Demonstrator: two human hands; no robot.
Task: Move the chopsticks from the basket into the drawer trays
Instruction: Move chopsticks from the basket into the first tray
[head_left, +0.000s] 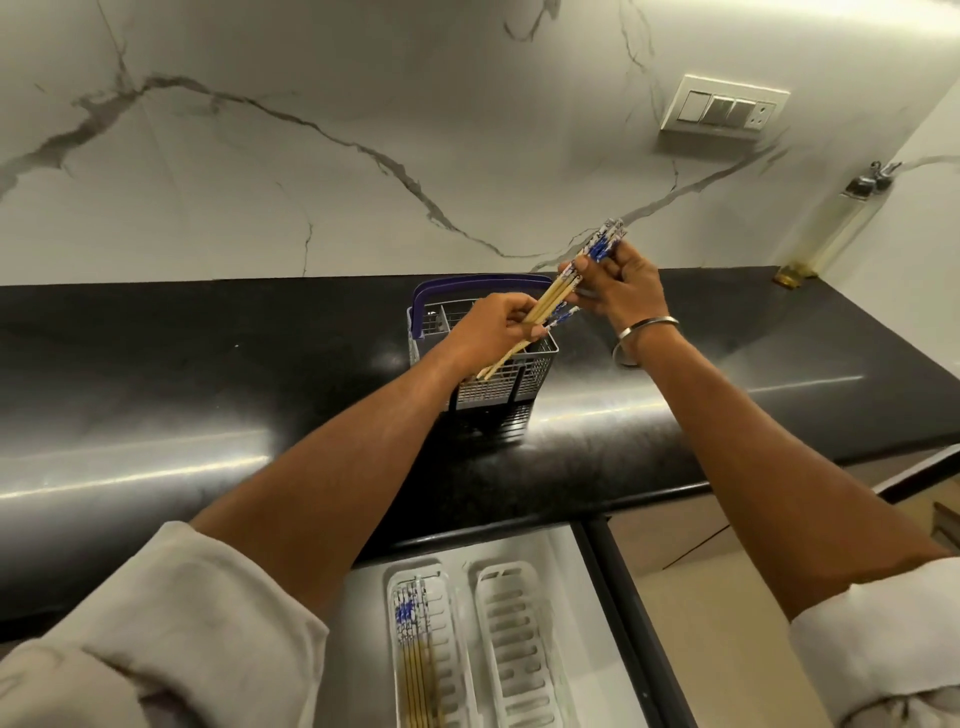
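Note:
A grey mesh cutlery basket (524, 371) with a blue handle stands on the black counter. Both hands hold a bundle of bamboo chopsticks (558, 283) with blue-and-white patterned tops, tilted above the basket. My left hand (493, 327) grips the plain lower part, my right hand (621, 286) the patterned upper part. One more patterned chopstick (563, 317) pokes out under the bundle near my left fingers. In the open drawer below, the left white tray (452, 634) holds several chopsticks (413, 649). The right white tray (519, 644) is empty.
The black counter (208, 374) runs along a marble wall with a switch plate (722, 109). A tall oil bottle (831, 228) stands at the back right corner. The drawer's dark frame (618, 597) borders the trays on the right.

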